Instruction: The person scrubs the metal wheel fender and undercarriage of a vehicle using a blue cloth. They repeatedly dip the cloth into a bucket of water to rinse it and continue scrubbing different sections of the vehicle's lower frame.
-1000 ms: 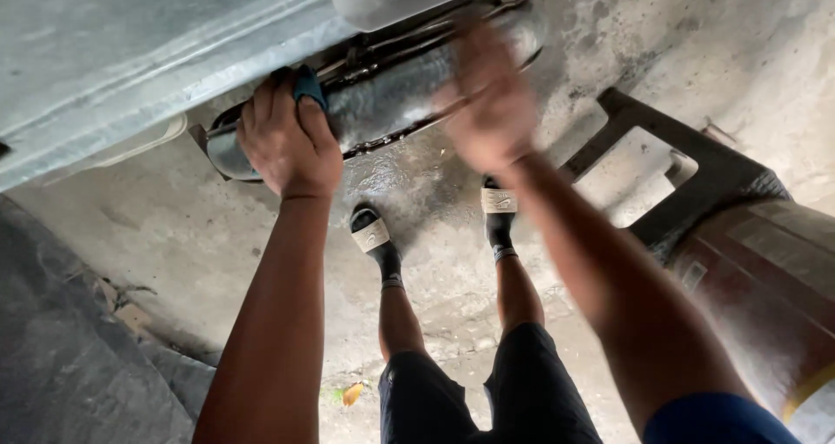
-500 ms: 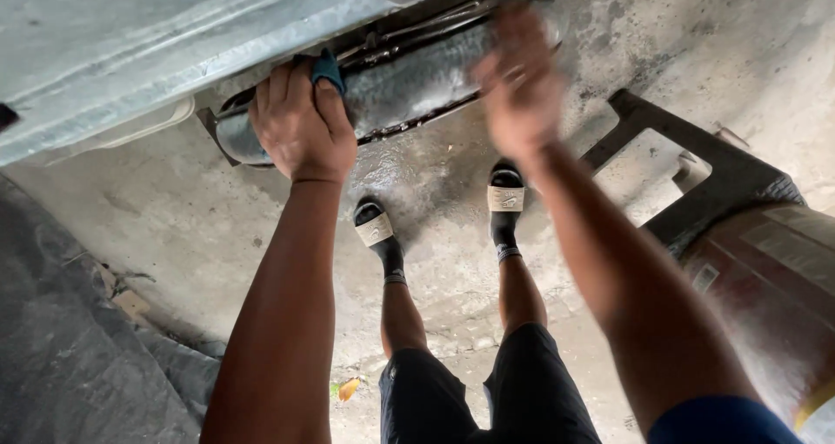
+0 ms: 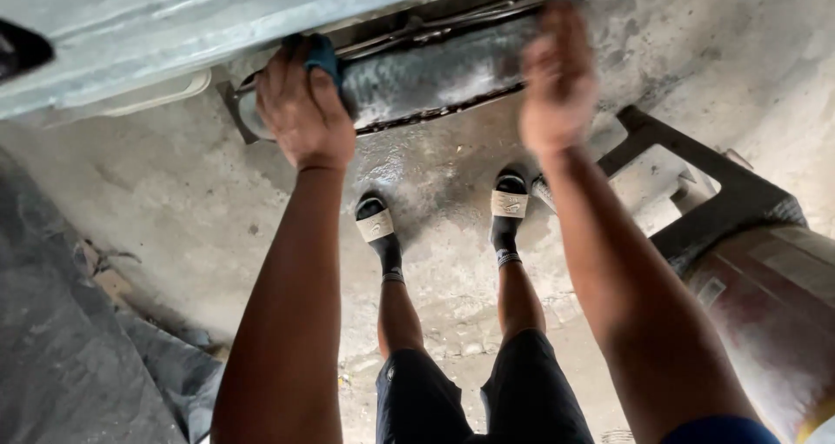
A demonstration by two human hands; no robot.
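Both your arms reach straight out from the shoulders, elbows nearly locked, toward the grey metal cylinder (image 3: 435, 66) that lies crosswise under the pale sheet-metal panel (image 3: 174, 26) at the top of the view. Your left hand (image 3: 303, 106) has its back toward you, knuckles up, its grip closed on a blue cloth (image 3: 323, 54) pressed against the left end of the cylinder; only a corner of the cloth shows above your fingers. Your right hand (image 3: 557, 83) is blurred, fingers pointing up and held together, lying over the right end of the cylinder; whether its grip is closed on the metal or just resting there, you cannot tell. Between your forearms, far below, your feet in black sandals (image 3: 509, 205) with pale straps stand on the stained concrete floor (image 3: 174, 200). A dark metal frame (image 3: 696, 192) sits beside your right forearm.
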